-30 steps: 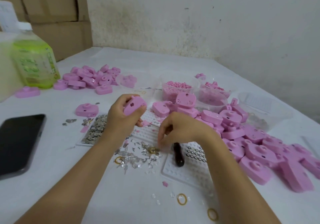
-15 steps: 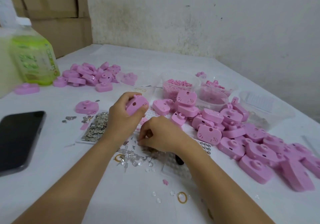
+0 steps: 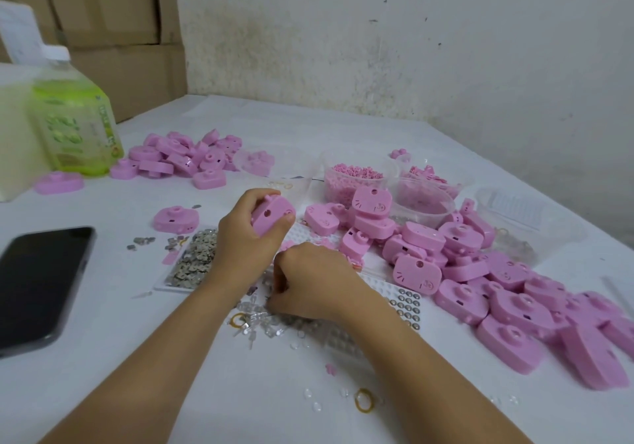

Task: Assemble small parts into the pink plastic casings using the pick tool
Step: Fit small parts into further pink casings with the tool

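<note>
In the centre of the frame, the left hand (image 3: pixel 242 239) is gripping a pink casing (image 3: pixel 272 215), with thumb and fingers curled round it. Just below it, the right hand (image 3: pixel 310 286) is reaching with curled fingers into the scattered clear small parts (image 3: pixel 255 320) on the white table (image 3: pixel 171 392). Whether it is pinching one cannot be told. A heap of casings (image 3: pixel 514 310) is lying at the right.

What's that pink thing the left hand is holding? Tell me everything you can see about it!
The pink casing looks like smooth moulded plastic, rounded like a tiny toy camera, with a small round hole in the face we see. It is tilted, lifted above the white table. The left hand grips it, curled over its top.
</note>
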